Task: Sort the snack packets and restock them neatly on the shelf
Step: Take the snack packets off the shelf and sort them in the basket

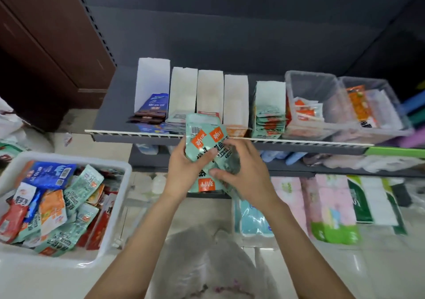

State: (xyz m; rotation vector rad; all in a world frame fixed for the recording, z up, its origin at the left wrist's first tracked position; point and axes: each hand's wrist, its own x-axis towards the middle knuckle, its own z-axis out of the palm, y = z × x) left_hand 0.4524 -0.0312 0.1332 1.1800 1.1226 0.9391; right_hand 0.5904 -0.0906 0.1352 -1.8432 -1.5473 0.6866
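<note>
My fingers (216,152) on both hands curl round a stack of pale green foil snack packets with orange labels (203,137), left hand (184,167) gripping its side, right hand (241,170) squaring the lower end. I judge I'm gathering one kind before shelving; next it needs sliding into the white paper divider box (270,91) at one o'clock, where matching packets lie. The stack's long axis runs six to twelve, top towards the dark grey metal shelf (119,105).

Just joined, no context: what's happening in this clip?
A person is restocking a shelf. Both hands, left hand and right hand, grip a bunch of mint-green snack packets just in front of the white divider boxes. A white bin of mixed packets sits at the left.
</note>
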